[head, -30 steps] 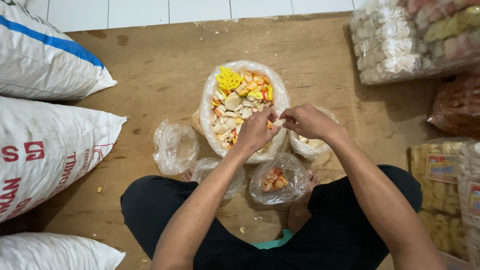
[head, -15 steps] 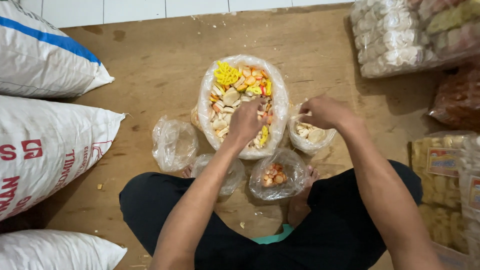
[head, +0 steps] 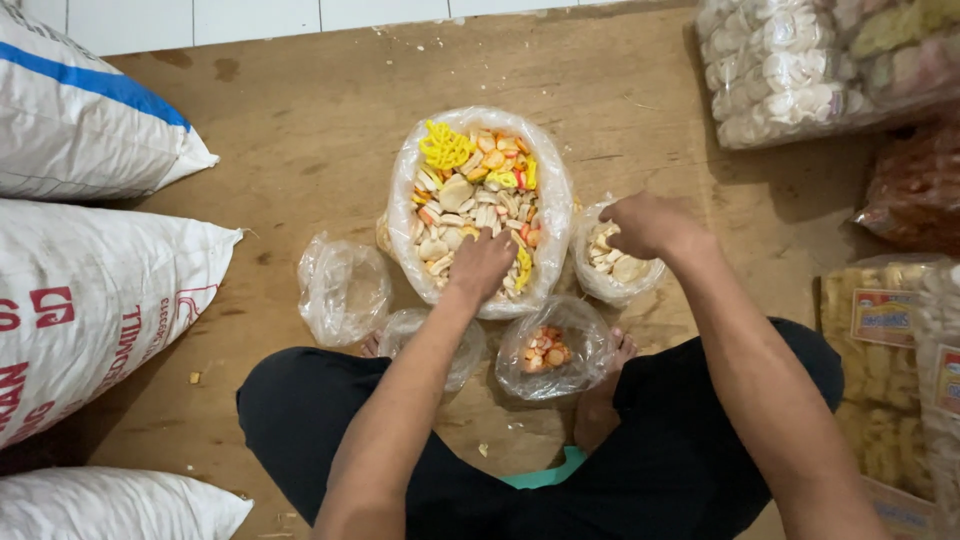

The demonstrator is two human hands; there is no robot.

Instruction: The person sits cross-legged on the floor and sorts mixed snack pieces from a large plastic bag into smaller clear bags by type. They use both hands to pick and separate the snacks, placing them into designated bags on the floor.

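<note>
Head view: left hand point(head: 482, 262) pressed fingers-down into mixed raw crackers point(head: 470, 205) in large clear bag point(head: 553, 215), grasp not discernible; right hand point(head: 648, 225) curled over small bag of pale pieces point(head: 612, 283), grip likewise unclear. Best to pinch 1 kind at a time and drop low into matching bag — less scatter. 3 further small bags in front: 1 with orange pieces point(head: 548, 349), 2 seemingly empty point(head: 342, 290) point(head: 436, 335).

Both forearms are bare, with no sleeves, watch or rings showing on the left hand point(head: 482, 262) or the right hand point(head: 645, 224). Black trousers point(head: 660, 470) cover the legs; a teal scrap point(head: 545, 478) shows at six o'clock.
</note>
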